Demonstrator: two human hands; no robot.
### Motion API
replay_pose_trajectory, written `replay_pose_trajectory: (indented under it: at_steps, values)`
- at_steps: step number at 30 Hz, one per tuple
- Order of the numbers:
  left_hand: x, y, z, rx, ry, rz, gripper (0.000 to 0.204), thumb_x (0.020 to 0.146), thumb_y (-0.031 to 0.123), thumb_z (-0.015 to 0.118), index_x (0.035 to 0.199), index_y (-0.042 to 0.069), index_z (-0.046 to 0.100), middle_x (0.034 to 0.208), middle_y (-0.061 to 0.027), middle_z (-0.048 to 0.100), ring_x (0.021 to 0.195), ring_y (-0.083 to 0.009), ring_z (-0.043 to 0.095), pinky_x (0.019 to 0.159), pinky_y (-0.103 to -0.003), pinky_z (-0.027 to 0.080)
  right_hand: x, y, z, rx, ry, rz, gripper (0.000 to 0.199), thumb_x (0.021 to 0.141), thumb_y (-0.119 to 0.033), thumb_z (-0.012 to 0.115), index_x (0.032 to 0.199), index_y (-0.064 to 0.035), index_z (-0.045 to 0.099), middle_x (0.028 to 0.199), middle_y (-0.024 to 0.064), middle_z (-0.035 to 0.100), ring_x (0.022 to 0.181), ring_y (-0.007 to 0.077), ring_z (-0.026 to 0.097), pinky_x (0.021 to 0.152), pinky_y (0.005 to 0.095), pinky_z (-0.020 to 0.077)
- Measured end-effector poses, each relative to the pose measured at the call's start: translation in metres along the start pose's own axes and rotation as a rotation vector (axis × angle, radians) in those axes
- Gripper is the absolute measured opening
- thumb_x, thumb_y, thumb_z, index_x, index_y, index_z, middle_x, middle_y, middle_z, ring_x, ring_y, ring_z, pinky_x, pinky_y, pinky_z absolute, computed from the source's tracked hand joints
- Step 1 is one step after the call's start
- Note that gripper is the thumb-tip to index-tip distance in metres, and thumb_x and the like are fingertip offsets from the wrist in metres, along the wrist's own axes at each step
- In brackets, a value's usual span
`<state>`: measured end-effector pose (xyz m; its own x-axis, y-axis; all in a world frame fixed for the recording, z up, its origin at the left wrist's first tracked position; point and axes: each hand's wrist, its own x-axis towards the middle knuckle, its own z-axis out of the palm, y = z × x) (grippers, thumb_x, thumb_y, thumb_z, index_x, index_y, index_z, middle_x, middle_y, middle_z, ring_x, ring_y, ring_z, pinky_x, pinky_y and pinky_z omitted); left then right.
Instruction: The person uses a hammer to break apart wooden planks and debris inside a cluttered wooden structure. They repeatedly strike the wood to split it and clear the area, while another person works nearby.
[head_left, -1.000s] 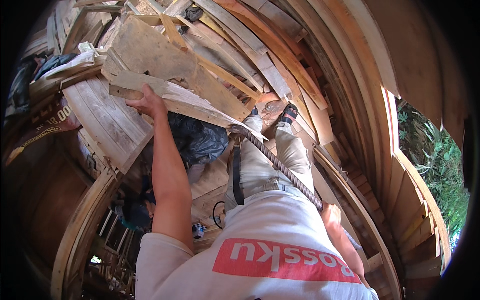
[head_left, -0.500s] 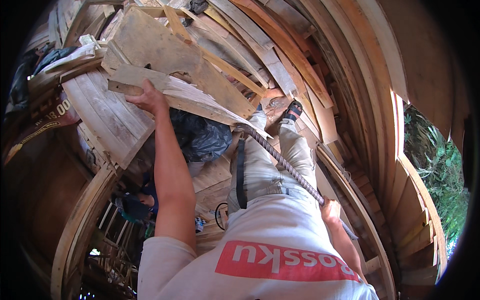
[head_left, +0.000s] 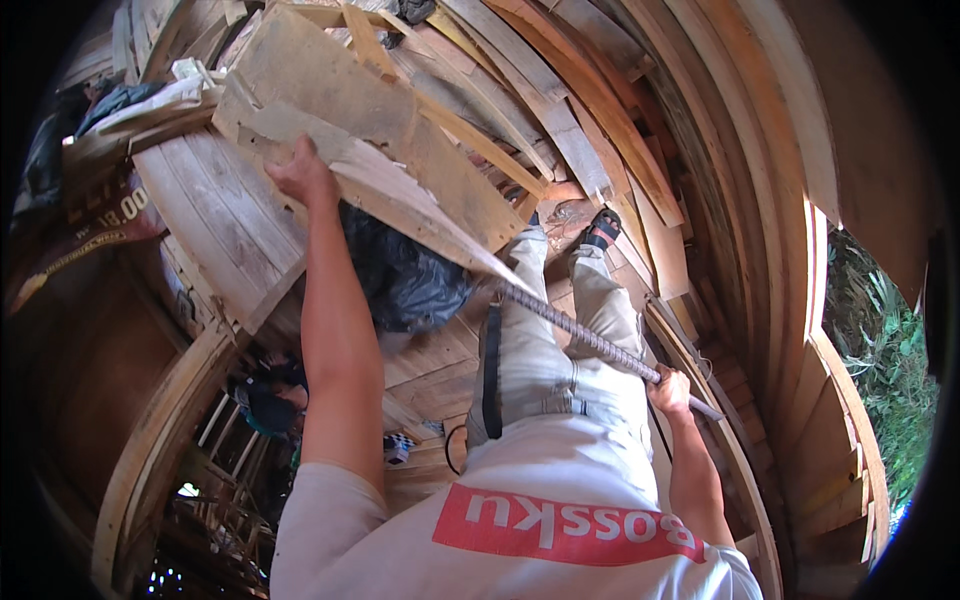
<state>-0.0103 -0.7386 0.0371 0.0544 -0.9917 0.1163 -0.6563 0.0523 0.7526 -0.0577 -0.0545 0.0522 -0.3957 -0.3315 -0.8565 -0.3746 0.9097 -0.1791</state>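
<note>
My left hand, arm stretched out, is closed on the far end of a rough wooden board with a pale, splintered face. The board slants down toward my legs. My right hand, beside my right hip, is wrapped round a ribbed steel bar. The bar runs diagonally across my thighs, and its far tip meets the board's near end; whether it is wedged into the wood I cannot tell. A short end of the bar sticks out past my right hand.
A wide plywood sheet lies beyond the board. Below the board is a black plastic bag. A plank surface stands at left. Long timber planks line the right side, with greenery outside. Another person is low at left.
My right hand has moved slightly up and forward with the steel bar. The board in my left hand has tilted, showing less of its end. The whole view has shifted a little.
</note>
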Motion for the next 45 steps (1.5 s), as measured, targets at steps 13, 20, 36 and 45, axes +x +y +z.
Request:
replay_pose_trajectory:
  at_steps: [13, 20, 36, 45]
  values:
    - [0.011, -0.026, -0.004, -0.047, -0.113, -0.064, 0.066, 0.075, 0.021, 0.069, 0.125, -0.012, 0.043, 0.118, -0.0237, 0.055, 0.105, -0.0325, 0.056, 0.092, -0.038, 0.043, -0.037, -0.015, -0.035, -0.02, 0.164, -0.198, 0.015, 0.068, -0.017, 0.068, 0.075, -0.0073, 0.06, 0.057, 0.0142, 0.059, 0.056, 0.034, 0.061, 0.056, 0.0432, 0.0484]
    - [-0.016, -0.031, -0.006, -0.257, -0.303, -0.105, 0.094, 0.075, 0.025, 0.073, 0.142, -0.006, 0.016, 0.136, -0.024, 0.04, 0.12, -0.0309, 0.046, 0.1, -0.035, 0.037, -0.06, -0.032, -0.05, 0.013, 0.219, -0.215, 0.009, 0.068, -0.009, 0.065, 0.072, -0.0053, 0.058, 0.056, 0.0165, 0.057, 0.054, 0.0359, 0.059, 0.054, 0.0425, 0.0481]
    - [-0.07, 0.027, -0.137, -0.103, -0.637, 0.146, 0.033, 0.083, 0.001, 0.058, 0.116, 0.001, 0.058, 0.116, -0.0169, 0.061, 0.11, -0.0261, 0.059, 0.092, -0.034, 0.046, -0.056, -0.075, -0.06, -0.019, 0.364, -0.238, 0.015, 0.065, -0.012, 0.068, 0.068, -0.0067, 0.055, 0.056, 0.0152, 0.057, 0.053, 0.0359, 0.06, 0.054, 0.0434, 0.0482]
    - [-0.13, 0.025, -0.2, -0.043, -1.264, 0.271, 0.03, 0.079, -0.013, 0.048, 0.103, -0.003, 0.063, 0.109, -0.017, 0.064, 0.101, -0.0297, 0.062, 0.087, -0.032, 0.047, -0.06, -0.071, -0.067, -0.013, 0.346, -0.282, 0.016, 0.065, -0.011, 0.069, 0.07, -0.0038, 0.056, 0.059, 0.0176, 0.058, 0.058, 0.0366, 0.061, 0.057, 0.0428, 0.0488]
